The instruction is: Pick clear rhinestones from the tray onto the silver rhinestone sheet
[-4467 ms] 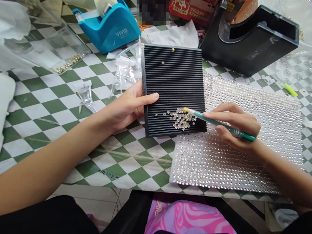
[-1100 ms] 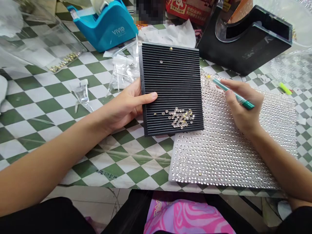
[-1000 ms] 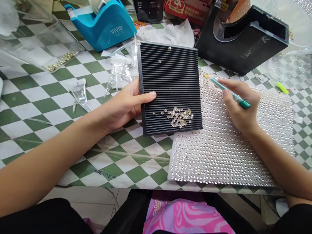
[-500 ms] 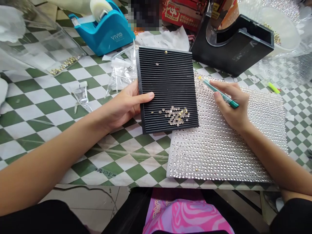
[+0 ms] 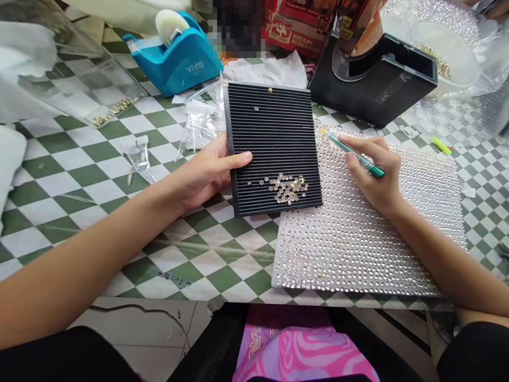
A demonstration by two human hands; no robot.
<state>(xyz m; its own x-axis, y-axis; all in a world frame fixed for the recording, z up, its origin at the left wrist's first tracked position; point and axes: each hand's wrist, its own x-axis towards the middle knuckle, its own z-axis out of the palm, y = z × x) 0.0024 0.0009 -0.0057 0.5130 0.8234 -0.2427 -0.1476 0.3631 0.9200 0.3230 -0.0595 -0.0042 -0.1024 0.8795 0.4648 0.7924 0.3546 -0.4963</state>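
Note:
My left hand (image 5: 210, 172) grips the left edge of a black ridged tray (image 5: 274, 138), thumb on top and the other fingers mostly hidden beneath. Toward the tray's near end lies a cluster of small clear and gold rhinestones (image 5: 288, 188), with a few strays elsewhere on the ridges. My right hand (image 5: 376, 167) is closed around a green pencil-like stick (image 5: 360, 159) with a pale yellowish tip. That tip points at the far left corner of a white sheet (image 5: 358, 244) covered in rows of rhinestones. The tray overlaps the sheet's left side.
A blue tape dispenser (image 5: 178, 58) and a black tape dispenser (image 5: 377, 79) stand at the back. Left of them is a clear box (image 5: 115, 79) with gold pieces. A small clear tube (image 5: 139, 156) lies on the checkered tablecloth (image 5: 99, 154). A white bowl (image 5: 463, 53) sits back right.
The view has shifted slightly. My right hand and the stick sit a little further left and lower, the tip still by the sheet's far left corner. The left hand keeps its hold on the tray.

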